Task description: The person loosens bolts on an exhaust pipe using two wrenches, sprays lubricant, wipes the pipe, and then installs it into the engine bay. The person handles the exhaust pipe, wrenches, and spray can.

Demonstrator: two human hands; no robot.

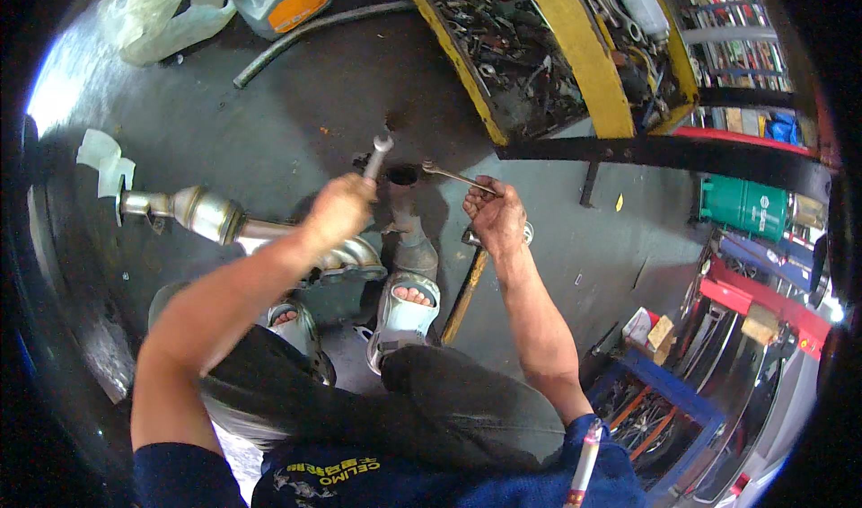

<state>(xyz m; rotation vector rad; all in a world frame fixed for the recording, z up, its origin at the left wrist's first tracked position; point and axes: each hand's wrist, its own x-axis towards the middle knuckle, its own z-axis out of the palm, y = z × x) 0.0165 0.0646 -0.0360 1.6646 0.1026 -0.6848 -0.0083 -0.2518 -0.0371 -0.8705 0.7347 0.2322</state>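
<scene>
My left hand (341,210) is closed around a silver open-end wrench (382,146), its jaw end pointing up and away from me. In my right hand (496,213), a slim wrench with a rounded head (455,176) is gripped, the head reaching left toward a worn exhaust pipe (406,222). The pipe's dark open end lies between my hands, and one sandalled foot (409,306) is at its near end. Below my right hand a hammer (465,297) with a wooden handle lies on the floor, its head partly hidden. A shiny catalytic converter with a manifold (205,216) lies at left.
A yellow-edged tray (458,59) of loose hardware and tools stands at the far right, with a dark bar (664,156) along its near side. A hose (314,39), a jug (278,0) and a plastic bag (162,18) lie far left. A green drum (743,207) is at right.
</scene>
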